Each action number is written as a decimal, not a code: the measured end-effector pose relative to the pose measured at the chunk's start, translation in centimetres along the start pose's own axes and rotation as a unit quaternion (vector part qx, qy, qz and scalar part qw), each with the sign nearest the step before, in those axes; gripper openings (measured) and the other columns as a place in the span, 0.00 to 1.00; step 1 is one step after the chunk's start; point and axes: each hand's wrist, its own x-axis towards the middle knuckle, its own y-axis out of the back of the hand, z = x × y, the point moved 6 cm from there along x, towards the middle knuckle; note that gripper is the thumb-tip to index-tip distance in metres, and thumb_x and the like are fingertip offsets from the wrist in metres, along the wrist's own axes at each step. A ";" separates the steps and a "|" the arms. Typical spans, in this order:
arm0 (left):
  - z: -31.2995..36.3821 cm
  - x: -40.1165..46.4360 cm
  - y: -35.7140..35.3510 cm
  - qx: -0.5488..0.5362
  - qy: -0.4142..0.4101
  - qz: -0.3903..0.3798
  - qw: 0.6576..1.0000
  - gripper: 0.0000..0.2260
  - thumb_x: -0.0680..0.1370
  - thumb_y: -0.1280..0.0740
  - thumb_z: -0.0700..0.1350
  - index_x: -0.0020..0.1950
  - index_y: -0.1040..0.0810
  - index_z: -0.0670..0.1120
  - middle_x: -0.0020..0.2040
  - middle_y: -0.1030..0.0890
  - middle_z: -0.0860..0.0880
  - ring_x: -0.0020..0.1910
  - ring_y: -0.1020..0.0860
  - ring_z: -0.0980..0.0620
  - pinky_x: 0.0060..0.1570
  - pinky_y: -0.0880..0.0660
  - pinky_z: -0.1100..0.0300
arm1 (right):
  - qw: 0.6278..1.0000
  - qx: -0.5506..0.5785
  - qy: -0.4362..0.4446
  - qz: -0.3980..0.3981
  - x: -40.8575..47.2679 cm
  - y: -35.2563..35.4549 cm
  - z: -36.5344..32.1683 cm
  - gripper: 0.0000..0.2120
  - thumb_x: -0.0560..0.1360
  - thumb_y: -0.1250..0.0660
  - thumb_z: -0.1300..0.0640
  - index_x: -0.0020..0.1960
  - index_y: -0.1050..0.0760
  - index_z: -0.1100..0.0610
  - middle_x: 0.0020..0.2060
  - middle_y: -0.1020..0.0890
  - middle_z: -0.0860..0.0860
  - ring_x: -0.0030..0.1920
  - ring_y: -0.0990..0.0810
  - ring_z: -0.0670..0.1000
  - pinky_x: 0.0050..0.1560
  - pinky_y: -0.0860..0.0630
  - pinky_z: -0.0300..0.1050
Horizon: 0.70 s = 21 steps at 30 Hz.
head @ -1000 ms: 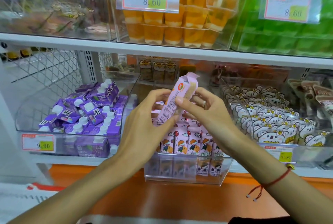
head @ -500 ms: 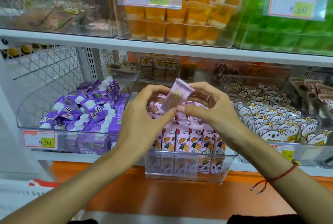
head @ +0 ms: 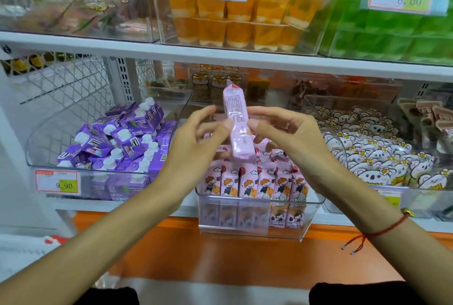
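The pink snack packet (head: 237, 123) stands nearly upright between the two hands, long axis vertical, its crimped top leaning slightly left above the grip and its lower end below it. The left hand (head: 196, 147) and right hand (head: 291, 140) each pinch its middle with thumb and fingertips, above the clear bin (head: 252, 231) of matching packets.

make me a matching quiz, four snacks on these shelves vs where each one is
1 pink packet
2 purple cartons
3 orange jelly cups
4 koala packets

a upper shelf
b lower shelf, right side
c pinched between left hand and right hand
d lower shelf, left side

Pairs: 1-c, 2-d, 3-a, 4-b
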 end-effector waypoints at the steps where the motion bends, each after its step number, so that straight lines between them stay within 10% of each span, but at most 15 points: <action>1: -0.6 0.0 -0.1 -0.038 0.053 -0.001 0.998 0.17 0.78 0.34 0.46 0.67 0.27 0.47 0.49 0.16 0.53 0.43 0.17 0.61 0.37 0.22 0.68 | 1.000 0.001 -0.014 0.006 0.0 0.0 0.1 0.10 0.73 0.29 0.56 0.55 0.18 0.52 0.39 0.14 0.47 0.34 0.21 0.41 0.33 0.27 0.31; 9: -1.7 -0.2 -0.7 -0.091 0.151 -0.056 0.983 0.12 0.80 0.37 0.48 0.60 0.21 0.47 0.47 0.14 0.52 0.37 0.17 0.59 0.37 0.22 0.68 | 0.996 0.011 -0.088 0.019 0.0 0.0 1.2 0.09 0.72 0.28 0.55 0.51 0.17 0.53 0.39 0.14 0.53 0.33 0.22 0.43 0.30 0.27 0.32; 21: -0.6 1.0 0.8 -0.086 0.025 0.020 0.996 0.10 0.78 0.34 0.39 0.59 0.24 0.45 0.54 0.17 0.49 0.54 0.19 0.55 0.51 0.20 0.62 | 0.988 -0.139 0.059 0.033 -0.1 -0.9 -0.4 0.20 0.67 0.23 0.60 0.57 0.21 0.47 0.45 0.19 0.43 0.42 0.23 0.40 0.46 0.24 0.34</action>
